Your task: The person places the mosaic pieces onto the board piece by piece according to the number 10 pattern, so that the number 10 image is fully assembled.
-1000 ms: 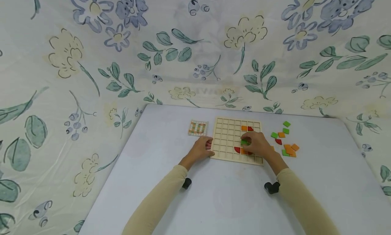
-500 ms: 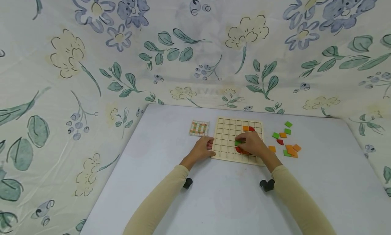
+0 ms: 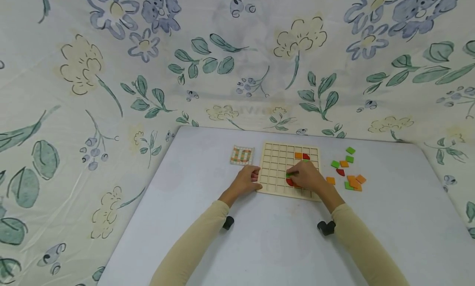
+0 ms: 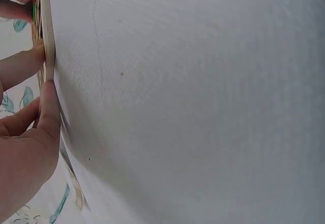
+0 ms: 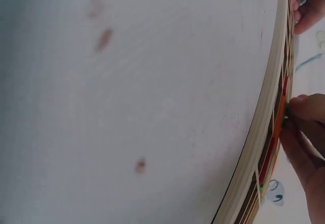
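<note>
A pale wooden grid board [image 3: 272, 164] lies on the white table. My left hand [image 3: 245, 180] grips its left edge; in the left wrist view the thumb [image 4: 49, 109] presses against the board's side. Over the board's right half, my right hand [image 3: 307, 176] pinches a small green tile [image 3: 288, 175] between thumb and fingers, right at the grid. Just in front of that tile sits a red rounded piece [image 3: 290, 182], partly covered by the hand. Farther back on the grid are an orange square [image 3: 298, 155] and a red quarter-circle [image 3: 306, 156].
Left of the board lies a printed pattern card [image 3: 242, 155]. Several loose pieces are scattered to its right, among them a green tile [image 3: 350, 150], an orange tile [image 3: 330, 180] and a red quarter-circle [image 3: 340, 172]. A floral cloth [image 3: 237, 71] hangs behind the table.
My right hand has moved left across the grid with the green tile, which now sits lower and is more hidden by the fingers. The left hand stays at the board's edge.
</note>
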Action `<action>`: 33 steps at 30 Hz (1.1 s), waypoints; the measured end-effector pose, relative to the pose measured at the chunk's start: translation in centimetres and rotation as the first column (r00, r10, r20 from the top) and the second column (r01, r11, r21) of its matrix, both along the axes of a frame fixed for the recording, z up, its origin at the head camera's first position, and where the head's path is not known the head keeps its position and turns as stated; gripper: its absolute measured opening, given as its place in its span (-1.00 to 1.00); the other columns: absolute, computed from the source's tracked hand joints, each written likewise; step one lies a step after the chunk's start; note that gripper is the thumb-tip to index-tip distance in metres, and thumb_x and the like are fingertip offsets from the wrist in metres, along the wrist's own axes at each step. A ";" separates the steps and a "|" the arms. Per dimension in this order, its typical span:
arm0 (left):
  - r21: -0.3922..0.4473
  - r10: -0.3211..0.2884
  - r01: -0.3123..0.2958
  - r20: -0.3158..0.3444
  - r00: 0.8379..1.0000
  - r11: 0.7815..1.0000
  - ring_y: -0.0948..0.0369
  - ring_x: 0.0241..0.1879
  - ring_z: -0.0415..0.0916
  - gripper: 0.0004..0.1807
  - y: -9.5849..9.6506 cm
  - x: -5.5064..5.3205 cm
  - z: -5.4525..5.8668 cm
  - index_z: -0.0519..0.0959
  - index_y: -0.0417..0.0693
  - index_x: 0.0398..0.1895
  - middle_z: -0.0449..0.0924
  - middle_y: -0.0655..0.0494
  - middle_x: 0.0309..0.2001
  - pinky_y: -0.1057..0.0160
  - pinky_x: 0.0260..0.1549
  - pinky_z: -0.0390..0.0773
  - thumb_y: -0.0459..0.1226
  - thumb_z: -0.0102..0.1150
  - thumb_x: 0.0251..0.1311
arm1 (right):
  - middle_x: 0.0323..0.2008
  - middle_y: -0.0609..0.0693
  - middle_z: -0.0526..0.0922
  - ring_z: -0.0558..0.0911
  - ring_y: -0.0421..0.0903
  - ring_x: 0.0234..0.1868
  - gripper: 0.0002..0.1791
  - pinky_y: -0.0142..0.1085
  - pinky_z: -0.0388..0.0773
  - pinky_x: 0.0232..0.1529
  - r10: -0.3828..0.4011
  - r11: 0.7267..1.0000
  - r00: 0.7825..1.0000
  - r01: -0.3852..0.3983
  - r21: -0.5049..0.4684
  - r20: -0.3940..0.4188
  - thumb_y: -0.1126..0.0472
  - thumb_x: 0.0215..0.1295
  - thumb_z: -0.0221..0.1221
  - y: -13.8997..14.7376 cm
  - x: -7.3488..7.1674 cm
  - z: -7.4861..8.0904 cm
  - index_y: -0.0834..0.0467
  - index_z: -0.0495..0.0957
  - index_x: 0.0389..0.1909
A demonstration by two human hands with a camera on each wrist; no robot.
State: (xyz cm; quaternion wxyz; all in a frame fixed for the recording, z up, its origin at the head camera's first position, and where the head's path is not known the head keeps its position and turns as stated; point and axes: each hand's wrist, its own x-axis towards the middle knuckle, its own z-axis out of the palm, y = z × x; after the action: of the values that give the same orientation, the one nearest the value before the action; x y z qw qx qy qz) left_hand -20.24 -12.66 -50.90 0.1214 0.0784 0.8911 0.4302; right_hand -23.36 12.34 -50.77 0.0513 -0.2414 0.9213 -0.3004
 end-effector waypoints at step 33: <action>0.016 -0.004 0.004 -0.001 1.000 1.000 0.10 -0.04 0.45 -0.28 0.0 0.1 0.0 0.39 -0.37 0.26 0.42 -0.07 -0.03 0.31 -0.03 0.57 -0.51 0.45 -0.05 | 0.02 0.38 0.56 0.55 0.31 -0.04 -0.68 0.16 0.59 -0.08 -0.400 0.917 0.916 0.399 0.018 0.023 0.22 0.39 0.10 17.8 5.0 1.6 0.37 0.59 0.00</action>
State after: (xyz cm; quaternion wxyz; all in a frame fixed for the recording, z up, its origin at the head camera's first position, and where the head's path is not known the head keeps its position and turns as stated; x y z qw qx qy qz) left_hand -20.16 -12.69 -50.95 0.1213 0.0811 0.8875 0.4371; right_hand -18.35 30.19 -49.21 0.0026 -0.0440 0.9524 -0.3017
